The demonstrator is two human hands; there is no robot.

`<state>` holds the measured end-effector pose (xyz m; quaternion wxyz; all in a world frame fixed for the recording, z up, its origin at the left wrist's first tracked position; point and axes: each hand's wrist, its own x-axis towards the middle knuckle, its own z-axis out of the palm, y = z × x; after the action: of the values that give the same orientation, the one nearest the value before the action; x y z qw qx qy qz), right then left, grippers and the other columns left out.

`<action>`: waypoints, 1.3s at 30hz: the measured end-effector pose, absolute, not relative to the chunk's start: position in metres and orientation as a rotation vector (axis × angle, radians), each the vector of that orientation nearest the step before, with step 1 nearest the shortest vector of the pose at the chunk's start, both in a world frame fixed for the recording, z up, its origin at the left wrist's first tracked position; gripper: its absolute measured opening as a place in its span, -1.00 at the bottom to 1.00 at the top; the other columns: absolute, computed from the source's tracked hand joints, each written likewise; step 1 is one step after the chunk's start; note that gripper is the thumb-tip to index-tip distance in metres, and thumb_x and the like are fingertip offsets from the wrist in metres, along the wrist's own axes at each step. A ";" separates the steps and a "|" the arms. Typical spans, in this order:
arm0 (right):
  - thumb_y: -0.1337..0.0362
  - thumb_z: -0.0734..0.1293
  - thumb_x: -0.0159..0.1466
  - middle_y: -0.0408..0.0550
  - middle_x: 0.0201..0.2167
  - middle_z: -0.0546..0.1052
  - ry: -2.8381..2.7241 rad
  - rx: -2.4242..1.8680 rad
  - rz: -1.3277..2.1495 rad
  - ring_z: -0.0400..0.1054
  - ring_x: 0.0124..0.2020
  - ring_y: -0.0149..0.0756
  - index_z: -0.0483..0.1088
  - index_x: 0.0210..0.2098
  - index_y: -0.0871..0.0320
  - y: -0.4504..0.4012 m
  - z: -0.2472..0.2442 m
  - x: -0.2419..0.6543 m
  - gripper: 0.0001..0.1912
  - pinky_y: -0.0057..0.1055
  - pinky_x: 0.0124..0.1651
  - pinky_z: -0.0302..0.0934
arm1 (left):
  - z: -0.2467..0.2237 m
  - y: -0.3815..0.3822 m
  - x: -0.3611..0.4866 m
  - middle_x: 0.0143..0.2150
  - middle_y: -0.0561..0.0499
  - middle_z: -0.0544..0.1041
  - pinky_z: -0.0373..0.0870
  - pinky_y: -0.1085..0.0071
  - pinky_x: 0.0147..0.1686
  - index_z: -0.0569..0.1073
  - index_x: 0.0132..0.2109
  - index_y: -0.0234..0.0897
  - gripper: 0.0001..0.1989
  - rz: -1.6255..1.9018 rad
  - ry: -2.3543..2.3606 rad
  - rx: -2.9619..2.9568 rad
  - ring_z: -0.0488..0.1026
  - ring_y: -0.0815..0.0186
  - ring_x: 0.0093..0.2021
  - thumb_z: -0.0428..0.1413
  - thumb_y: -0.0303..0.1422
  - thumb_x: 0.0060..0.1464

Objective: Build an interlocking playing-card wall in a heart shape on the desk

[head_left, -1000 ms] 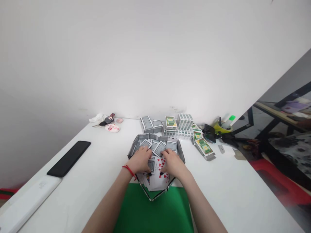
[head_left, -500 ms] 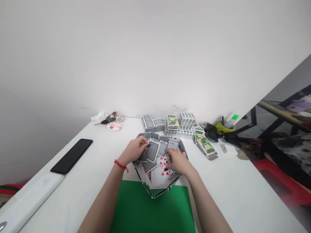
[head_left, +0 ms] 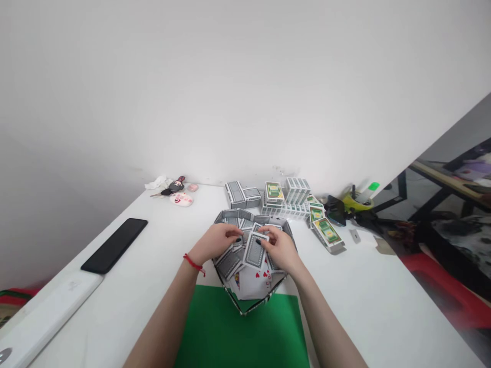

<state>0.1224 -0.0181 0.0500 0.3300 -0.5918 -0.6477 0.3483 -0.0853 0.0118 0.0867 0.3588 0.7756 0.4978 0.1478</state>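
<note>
A heart-shaped box (head_left: 225,289) made of playing cards holds a pile of loose cards, some face down with grey backs, others face up with red hearts. Over the pile, my right hand (head_left: 282,249) pinches a grey-backed playing card (head_left: 254,250) by its upper right edge, the dark-nailed thumb on top. My left hand (head_left: 218,241), with a red string bracelet (head_left: 194,262) at the wrist, is closed over the box's left side. Its thumb and fingertips come together just left of that card; what is between them, if anything, I cannot make out.
A green sheet (head_left: 245,337) lies partly under the box. Behind stand card-covered blocks (head_left: 242,195) and stacked card packs (head_left: 287,197); an opened pack (head_left: 328,232) lies at right. A black phone (head_left: 115,245) and keys (head_left: 168,192) lie at left, a yellow holder (head_left: 355,203) at right.
The grey-backed card near my left hand has come toward the middle and is in my right hand. My left hand has moved slightly right and down; the card covers some heart faces.
</note>
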 end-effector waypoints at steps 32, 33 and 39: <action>0.11 0.40 0.01 -0.07 -0.38 0.56 -1.132 -1.117 1.415 0.48 -0.44 -0.22 0.35 -0.25 0.15 -0.020 0.074 0.149 -0.64 -0.32 -0.41 0.40 | 0.097 0.009 -0.090 -0.33 0.02 0.48 0.42 0.36 -0.36 0.34 -0.24 -0.25 -0.79 0.678 1.128 1.356 0.44 0.31 -0.35 0.03 -0.23 -0.01; 0.11 0.41 0.00 -0.07 -0.39 0.56 -1.117 -1.097 1.407 0.48 -0.44 -0.23 0.35 -0.25 0.16 -0.021 0.078 0.148 -0.63 -0.35 -0.42 0.40 | 0.099 0.008 -0.090 -0.31 0.01 0.49 0.42 0.36 -0.35 0.34 -0.21 -0.25 -0.76 0.675 1.087 1.344 0.44 0.31 -0.32 0.05 -0.23 -0.02; 0.11 0.43 -0.02 -0.06 -0.38 0.57 -1.096 -1.095 1.365 0.48 -0.44 -0.25 0.35 -0.22 0.17 -0.023 0.084 0.147 -0.58 -0.40 -0.45 0.39 | 0.105 0.006 -0.090 -0.23 0.00 0.49 0.35 0.46 -0.37 0.40 -0.10 -0.28 -0.66 0.745 1.092 1.515 0.39 0.39 -0.35 0.14 -0.37 -0.11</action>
<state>0.1474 -0.0232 0.0842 0.5129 -0.4552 -0.4558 0.5675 -0.0898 0.0059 0.1052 0.5359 0.6361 0.4586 0.3129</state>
